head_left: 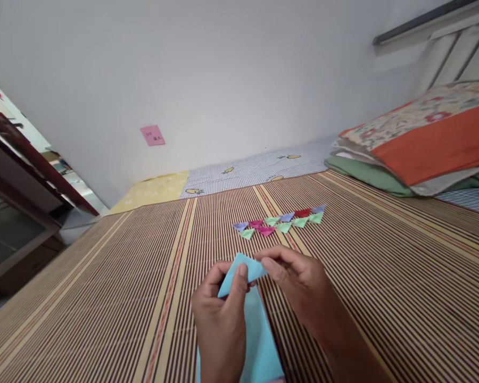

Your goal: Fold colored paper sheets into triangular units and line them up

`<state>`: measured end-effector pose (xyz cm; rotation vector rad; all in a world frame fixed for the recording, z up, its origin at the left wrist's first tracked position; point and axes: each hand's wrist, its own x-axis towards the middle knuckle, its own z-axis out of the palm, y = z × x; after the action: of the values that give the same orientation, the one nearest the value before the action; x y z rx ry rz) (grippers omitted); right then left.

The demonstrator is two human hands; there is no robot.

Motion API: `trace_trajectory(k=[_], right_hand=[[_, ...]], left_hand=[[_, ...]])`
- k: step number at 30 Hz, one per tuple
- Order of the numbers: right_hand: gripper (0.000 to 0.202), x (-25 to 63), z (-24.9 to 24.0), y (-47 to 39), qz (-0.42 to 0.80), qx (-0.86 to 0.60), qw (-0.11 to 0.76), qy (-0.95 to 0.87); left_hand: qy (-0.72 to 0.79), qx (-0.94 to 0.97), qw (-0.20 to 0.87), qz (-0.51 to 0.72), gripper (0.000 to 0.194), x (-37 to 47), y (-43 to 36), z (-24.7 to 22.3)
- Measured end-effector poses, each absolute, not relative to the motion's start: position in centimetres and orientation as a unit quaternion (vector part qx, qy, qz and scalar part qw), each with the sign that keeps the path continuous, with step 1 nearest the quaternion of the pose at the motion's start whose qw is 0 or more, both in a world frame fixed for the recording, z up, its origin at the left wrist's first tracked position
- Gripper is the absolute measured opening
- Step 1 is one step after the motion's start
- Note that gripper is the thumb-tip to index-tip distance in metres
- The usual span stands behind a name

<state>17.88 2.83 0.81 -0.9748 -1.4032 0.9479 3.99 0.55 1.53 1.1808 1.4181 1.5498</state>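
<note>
A folded piece of light blue paper (232,277) is held up between both hands. My left hand (222,308) grips its left part, with the thumb pressed on the paper's face. At the right corner, my right hand (297,279) pinches the paper between thumb and forefinger. Below them lies a larger light blue sheet (259,340), partly covered by my left hand and wrist. Beyond the hands, several small folded paper triangles (283,227) in green, pink, red and purple lie in two rows.
A striped bamboo mat (123,298) spreads under everything. Folded bedding (435,143) is piled at the back right. Behind the mat runs a checked sheet (239,170) along the white wall, which bears a pink note (152,135). A dark-framed door (32,154) stands at the left.
</note>
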Motion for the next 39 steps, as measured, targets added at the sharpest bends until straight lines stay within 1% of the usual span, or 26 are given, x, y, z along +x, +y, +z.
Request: trace_trajectory(k=[2, 4, 6, 9, 13, 16, 19, 20, 22, 23, 25, 26, 30, 34, 39], right_hand=[[0.013, 18.0, 0.9, 2.8, 0.375, -0.415, 0.571, -0.601], [0.013, 17.9, 0.9, 2.8, 0.367, -0.401, 0.579, -0.608], [0.018, 17.6, 1.0, 2.8, 0.365, -0.388, 0.586, -0.611], [0.022, 17.5, 0.9, 2.8, 0.370, -0.405, 0.598, -0.584], [0.026, 17.8, 0.7, 2.8, 0.415, -0.433, 0.594, -0.537], [0.026, 17.9, 0.7, 2.7, 0.414, -0.442, 0.597, -0.526], [0.025, 17.9, 0.8, 2.7, 0.399, -0.449, 0.601, -0.528], [0.025, 17.9, 0.9, 2.7, 0.399, -0.448, 0.602, -0.527], [0.025, 18.0, 0.9, 2.8, 0.400, -0.446, 0.610, -0.519], [0.025, 18.0, 0.9, 2.8, 0.401, -0.445, 0.614, -0.514], [0.025, 18.2, 0.9, 2.9, 0.403, -0.447, 0.619, -0.504], [0.025, 18.3, 0.9, 2.9, 0.404, -0.449, 0.620, -0.501], [0.027, 18.3, 0.8, 2.9, 0.419, -0.444, 0.619, -0.494], [0.027, 18.2, 0.9, 2.8, 0.436, -0.434, 0.619, -0.488], [0.024, 18.1, 1.1, 2.7, 0.405, -0.451, 0.622, -0.495]], left_hand=[[0.535, 0.485, 0.375, 0.581, 0.029, 4.1, 0.5, 1.6], [0.521, 0.508, 0.385, 0.568, 0.028, 4.4, 0.5, 1.6], [0.508, 0.513, 0.402, 0.563, 0.026, 4.7, 0.6, 1.6], [0.492, 0.484, 0.452, 0.565, 0.020, 4.9, 0.8, 1.8], [0.481, 0.457, 0.483, 0.571, 0.017, 4.9, 0.9, 1.7], [0.480, 0.453, 0.482, 0.577, 0.016, 4.9, 0.8, 1.5], [0.489, 0.468, 0.458, 0.576, 0.024, 5.0, 0.8, 1.4], [0.490, 0.476, 0.449, 0.576, 0.023, 5.0, 0.8, 1.5], [0.478, 0.484, 0.438, 0.588, 0.014, 4.8, 0.8, 1.6], [0.467, 0.484, 0.434, 0.600, 0.015, 4.6, 0.9, 1.7], [0.448, 0.485, 0.421, 0.622, 0.026, 4.2, 0.9, 1.7], [0.446, 0.490, 0.417, 0.622, 0.026, 3.9, 0.9, 1.7], [0.456, 0.517, 0.427, 0.585, 0.015, 3.3, 0.8, 1.3], [0.463, 0.502, 0.416, 0.601, 0.007, 3.6, 0.5, 1.4], [0.458, 0.489, 0.417, 0.614, 0.010, 4.2, 0.5, 1.7]])
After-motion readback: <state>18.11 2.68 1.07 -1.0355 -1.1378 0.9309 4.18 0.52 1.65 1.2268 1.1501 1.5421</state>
